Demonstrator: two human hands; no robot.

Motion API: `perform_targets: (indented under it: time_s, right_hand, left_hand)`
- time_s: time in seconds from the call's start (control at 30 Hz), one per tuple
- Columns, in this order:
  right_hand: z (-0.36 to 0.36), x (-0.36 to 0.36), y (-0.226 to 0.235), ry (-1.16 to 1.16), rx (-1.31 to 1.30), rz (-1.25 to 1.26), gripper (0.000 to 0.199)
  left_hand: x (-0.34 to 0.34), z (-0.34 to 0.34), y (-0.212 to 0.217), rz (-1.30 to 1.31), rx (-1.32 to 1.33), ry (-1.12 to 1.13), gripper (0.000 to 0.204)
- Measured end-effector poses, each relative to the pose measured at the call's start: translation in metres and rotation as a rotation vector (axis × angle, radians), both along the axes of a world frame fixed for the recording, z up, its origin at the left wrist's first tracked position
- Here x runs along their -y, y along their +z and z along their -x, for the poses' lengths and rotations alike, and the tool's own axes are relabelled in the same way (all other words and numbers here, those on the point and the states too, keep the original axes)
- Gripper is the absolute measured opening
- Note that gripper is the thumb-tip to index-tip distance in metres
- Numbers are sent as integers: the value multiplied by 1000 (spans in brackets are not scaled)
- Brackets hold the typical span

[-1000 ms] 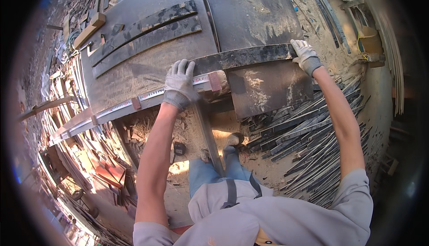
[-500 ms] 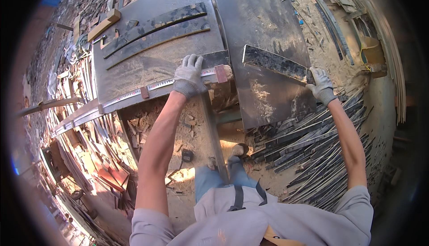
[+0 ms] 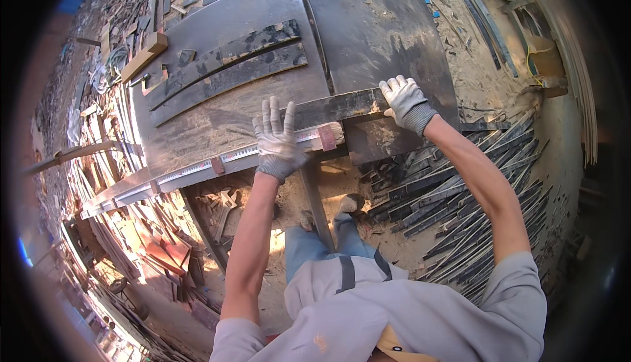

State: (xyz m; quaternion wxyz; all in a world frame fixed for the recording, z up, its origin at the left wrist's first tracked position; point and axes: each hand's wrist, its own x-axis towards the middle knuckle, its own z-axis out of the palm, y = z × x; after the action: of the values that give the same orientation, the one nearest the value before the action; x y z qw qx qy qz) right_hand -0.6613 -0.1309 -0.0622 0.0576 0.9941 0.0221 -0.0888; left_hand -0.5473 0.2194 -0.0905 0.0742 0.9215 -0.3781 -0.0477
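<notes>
A dark, narrow board [image 3: 345,106] lies across the gap between two metal table plates, roughly along the ruler-marked rail. My gloved right hand [image 3: 404,104] grips its right end, thumb on the near side. My gloved left hand [image 3: 277,137] is open, fingers spread and pointing away from me, over the rail and the board's left end. Whether its palm presses on the board cannot be told. The ruler rail [image 3: 236,156] runs along the near edge of the left plate [image 3: 210,122], with a reddish block [image 3: 327,137] at its right end.
Two dark boards [image 3: 230,76] lie on the left plate, near a wooden block [image 3: 146,56]. The right plate [image 3: 388,27] carries sawdust. Thin offcut strips [image 3: 460,204] pile up at lower right. Scrap wood [image 3: 154,244] heaps at left. A metal beam [image 3: 317,207] stands by my legs.
My right hand has brought the board leftward from a slant to lie nearly in line with the rail. My left hand's fingers have spread apart.
</notes>
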Motion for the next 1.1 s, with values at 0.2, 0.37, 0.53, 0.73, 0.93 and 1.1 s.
perform_targets:
  time_s: [0.2,0.37,0.53,0.73,0.93,1.1]
  right_hand:
    - [-1,-6,-11,-33,-40,-8,78]
    - [11,7,-24,-73,-25,-75,89]
    - [18,19,-36,-132,-1,-143,88]
    - [32,8,-44,-205,71,-160,80]
    - [136,-5,-36,-606,-109,-977,72]
    - [169,-13,-11,-739,-286,-1605,60]
  left_hand:
    - [10,-7,15,-160,-128,-19,130]
    - [8,-8,10,-76,-16,-62,118]
    - [7,-10,3,-130,36,-68,117]
    - [5,-13,-3,-124,68,-64,117]
    - [3,-15,6,-44,-36,-80,124]
    - [3,-41,14,28,-149,-82,100]
